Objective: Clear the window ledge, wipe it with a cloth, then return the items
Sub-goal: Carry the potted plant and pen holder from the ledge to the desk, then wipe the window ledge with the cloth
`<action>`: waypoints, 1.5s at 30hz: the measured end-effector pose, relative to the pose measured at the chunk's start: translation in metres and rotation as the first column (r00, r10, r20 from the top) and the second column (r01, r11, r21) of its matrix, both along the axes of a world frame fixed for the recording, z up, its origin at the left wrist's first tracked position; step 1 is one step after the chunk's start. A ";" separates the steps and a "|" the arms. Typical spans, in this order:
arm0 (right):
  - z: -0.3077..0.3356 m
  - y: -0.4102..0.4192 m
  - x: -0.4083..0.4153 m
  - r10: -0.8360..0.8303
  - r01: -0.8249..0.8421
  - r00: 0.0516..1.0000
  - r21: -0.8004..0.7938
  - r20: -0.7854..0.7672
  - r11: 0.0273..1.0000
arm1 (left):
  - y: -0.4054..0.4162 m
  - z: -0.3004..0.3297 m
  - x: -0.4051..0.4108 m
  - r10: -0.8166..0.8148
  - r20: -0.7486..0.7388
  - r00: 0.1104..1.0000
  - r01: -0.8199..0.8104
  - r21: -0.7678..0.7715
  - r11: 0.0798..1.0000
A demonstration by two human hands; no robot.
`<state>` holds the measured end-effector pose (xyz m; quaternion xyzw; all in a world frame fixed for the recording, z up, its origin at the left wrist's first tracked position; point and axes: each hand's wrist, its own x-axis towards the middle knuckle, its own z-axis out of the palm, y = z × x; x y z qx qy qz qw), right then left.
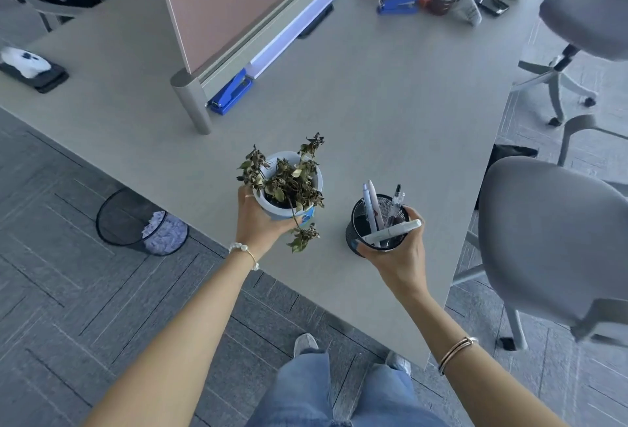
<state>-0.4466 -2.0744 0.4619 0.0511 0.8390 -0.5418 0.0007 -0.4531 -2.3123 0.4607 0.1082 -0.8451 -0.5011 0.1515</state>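
Nearest the camera are blue jeans (339, 392) and pale shoes on grey patterned carpet (68, 290), and two bare forearms reaching out over the near corner of a long grey laminate desk (390, 121). The left hand (260, 222) curls its fingers round the side of a pale blue plastic pot holding a wilted, brown-green plant (289, 185). The right hand (396, 253) wraps a black wire-mesh pen cup (377, 222) filled with pens and a white marker. Both things sit at or just above the desk's near edge; whether they touch the top I cannot tell.

No window ledge and no cloth appear in view. By my reading, the ledge is being cleared, or the items are about to go back; which of the two the frame does not settle. Wiping cannot be judged as done or not.

On the desk beyond the plant stands a pink upright divider panel (238, 2), with a blue stapler (231, 92) at its foot and a second blue stapler (397, 2) among clutter at the far end. Left of the desk's near edge stands a black mesh waste bin (136, 222) holding crumpled paper. To the desk's right are grey office chairs (550, 239).
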 end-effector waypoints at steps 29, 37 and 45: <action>0.004 0.011 0.014 0.075 -0.074 0.995 -0.013 0.065 0.997 | -0.008 -0.005 0.019 0.003 0.179 0.984 -0.044 0.220 0.974; 0.028 0.042 0.038 0.036 -0.036 0.999 0.016 0.004 0.999 | 0.034 0.039 0.091 0.014 0.270 0.963 -0.129 0.411 0.903; 0.066 0.090 0.050 -0.070 0.070 0.997 0.002 -0.039 0.998 | 0.112 0.076 0.083 -0.337 0.217 0.916 0.259 0.322 0.911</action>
